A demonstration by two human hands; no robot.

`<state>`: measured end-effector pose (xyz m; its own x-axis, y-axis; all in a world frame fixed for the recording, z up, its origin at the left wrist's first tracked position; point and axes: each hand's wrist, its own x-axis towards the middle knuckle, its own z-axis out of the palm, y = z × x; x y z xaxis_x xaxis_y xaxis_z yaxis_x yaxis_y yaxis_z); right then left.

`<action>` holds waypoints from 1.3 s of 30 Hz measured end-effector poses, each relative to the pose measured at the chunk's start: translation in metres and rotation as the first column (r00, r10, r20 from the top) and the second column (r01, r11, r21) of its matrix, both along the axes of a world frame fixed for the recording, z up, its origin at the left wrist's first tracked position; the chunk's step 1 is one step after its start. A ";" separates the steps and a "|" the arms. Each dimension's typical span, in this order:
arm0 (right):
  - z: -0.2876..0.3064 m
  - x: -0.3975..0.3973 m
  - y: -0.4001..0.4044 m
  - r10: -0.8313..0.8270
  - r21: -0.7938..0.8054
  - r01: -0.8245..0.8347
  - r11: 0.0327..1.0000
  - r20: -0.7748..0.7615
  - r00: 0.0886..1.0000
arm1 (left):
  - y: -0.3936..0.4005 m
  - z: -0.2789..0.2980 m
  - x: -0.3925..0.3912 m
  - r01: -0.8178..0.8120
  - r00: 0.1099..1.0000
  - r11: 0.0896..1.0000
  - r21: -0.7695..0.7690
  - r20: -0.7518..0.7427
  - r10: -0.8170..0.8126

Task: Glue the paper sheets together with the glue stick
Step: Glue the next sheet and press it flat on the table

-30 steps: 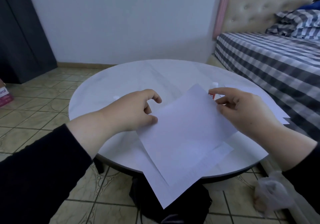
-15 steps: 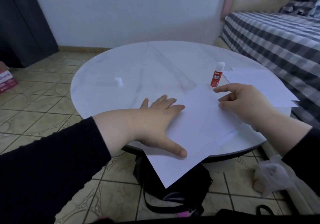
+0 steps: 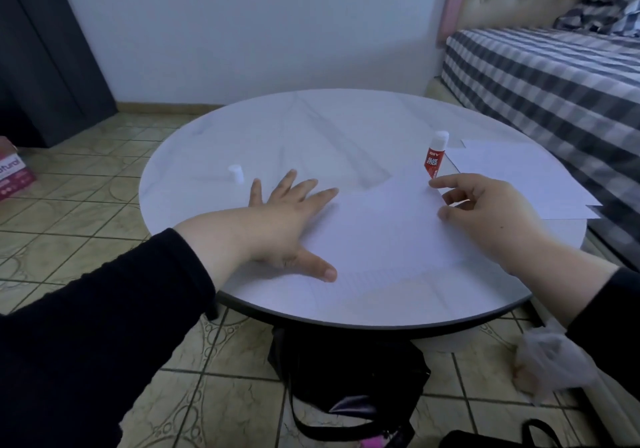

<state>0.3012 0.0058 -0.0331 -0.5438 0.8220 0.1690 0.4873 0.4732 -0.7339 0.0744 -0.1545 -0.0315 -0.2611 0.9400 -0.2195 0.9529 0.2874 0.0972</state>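
Note:
Two white paper sheets (image 3: 388, 239) lie flat, one on the other, on the near part of the round white table (image 3: 311, 129). My left hand (image 3: 287, 226) presses on their left side with fingers spread and straight. My right hand (image 3: 485, 212) sits over the sheets' right edge, fingers loosely curled and index finger pointing left, with nothing visibly between them. The red glue stick (image 3: 434, 158) stands upright just beyond my right index fingertip. Its white cap (image 3: 236, 172) stands alone further left, beyond my left hand.
A stack of more white sheets (image 3: 519, 177) lies at the table's right edge, beside a bed with a checked cover (image 3: 554, 77). A black bag (image 3: 346, 378) and a plastic bag (image 3: 550, 361) lie on the tiled floor under the near edge.
The top sheet, held up in both hands a second ago, now lies flat on the lower one. My left hand has opened and pressed down on it. The right hand has let go.

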 end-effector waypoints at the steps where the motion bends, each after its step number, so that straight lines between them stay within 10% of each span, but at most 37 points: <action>1: -0.001 -0.001 0.000 -0.002 0.002 0.002 1.000 -0.008 1.000 | 0.001 0.001 -0.006 -0.014 1.000 0.999 0.031 -0.020 0.015; 18: -0.012 -0.010 0.013 -0.021 -0.313 -0.112 0.943 -0.392 0.920 | -0.004 0.009 -0.025 -0.102 0.984 0.887 0.450 0.178 0.022; 24: -0.016 -0.016 0.009 0.048 0.078 -0.050 0.996 0.035 0.998 | -0.012 0.013 -0.028 -0.072 0.993 0.937 0.343 0.108 0.037; 28: -0.014 -0.023 -0.004 0.080 0.462 -0.178 0.869 0.223 0.971 | -0.022 0.016 -0.027 -0.079 0.990 0.941 0.329 0.136 0.036; 33: -0.006 -0.031 -0.044 0.439 0.220 -0.632 0.743 0.553 0.708 | -0.046 0.013 -0.018 -0.028 0.986 0.943 0.331 0.164 -0.028; 39: 0.002 -0.025 -0.061 0.406 0.115 -0.710 0.694 0.752 0.519 | -0.064 0.008 -0.015 0.020 0.980 0.959 0.283 0.186 -0.075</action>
<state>0.2762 -0.0555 -0.0314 -0.9465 0.2496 -0.2048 0.2658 0.9624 -0.0554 0.0593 -0.2184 -0.0233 -0.1931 0.9811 0.0114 0.9197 0.1770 0.3504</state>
